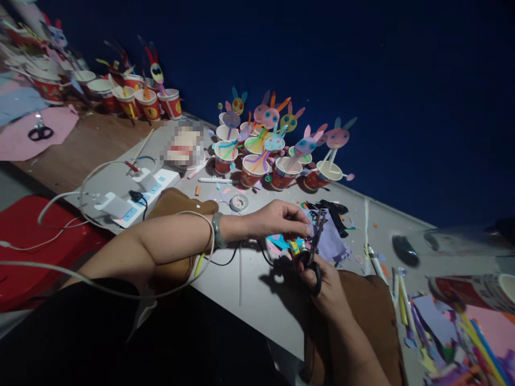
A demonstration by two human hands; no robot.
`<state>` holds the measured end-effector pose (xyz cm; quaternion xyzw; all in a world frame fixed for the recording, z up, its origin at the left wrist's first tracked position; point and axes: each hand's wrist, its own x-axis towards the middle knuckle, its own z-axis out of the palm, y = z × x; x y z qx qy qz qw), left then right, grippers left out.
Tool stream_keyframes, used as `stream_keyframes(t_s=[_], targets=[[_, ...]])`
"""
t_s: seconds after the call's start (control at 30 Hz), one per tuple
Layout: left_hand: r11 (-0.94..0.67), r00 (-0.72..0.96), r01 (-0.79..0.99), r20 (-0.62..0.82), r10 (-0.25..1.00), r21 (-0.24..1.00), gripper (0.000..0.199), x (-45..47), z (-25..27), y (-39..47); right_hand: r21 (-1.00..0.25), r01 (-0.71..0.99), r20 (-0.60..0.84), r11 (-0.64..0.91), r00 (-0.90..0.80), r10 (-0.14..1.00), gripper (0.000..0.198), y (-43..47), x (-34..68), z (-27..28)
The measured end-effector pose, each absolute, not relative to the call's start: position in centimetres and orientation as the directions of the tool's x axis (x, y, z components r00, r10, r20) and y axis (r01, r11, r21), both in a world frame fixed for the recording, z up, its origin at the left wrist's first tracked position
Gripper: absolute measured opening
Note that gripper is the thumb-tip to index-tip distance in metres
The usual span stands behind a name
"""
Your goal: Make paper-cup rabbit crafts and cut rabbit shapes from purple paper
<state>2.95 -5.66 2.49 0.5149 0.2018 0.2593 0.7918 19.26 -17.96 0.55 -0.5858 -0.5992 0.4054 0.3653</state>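
Note:
My right hand is closed through the black handles of a pair of scissors, whose blades point up and away and look slightly apart. Close to the blades, my left hand pinches a small piece of purple paper between thumb and fingertips. Behind the scissors lies a larger sheet of purple paper, with blue and yellow paper scraps beside it. A black tool, perhaps a glue gun, lies just beyond the blades, partly hidden.
Several red paper cups with paper rabbit heads stand at the back. A power strip with chargers and loose white cables is at the left. A tape roll lies mid-table. Coloured paper strips pile up at the right, near a lying cup.

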Motion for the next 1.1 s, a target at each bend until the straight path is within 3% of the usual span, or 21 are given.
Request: stream_keyframes(t_s=[1.1], targets=[[0.334,0.778,-0.219,-0.043,0.627,0.917,0.030,2.81,2.62,-5.35,-0.918,0.396,-0.051,-0.028,-0.047,0.998,0.054,-18.04,19.42,0.33]])
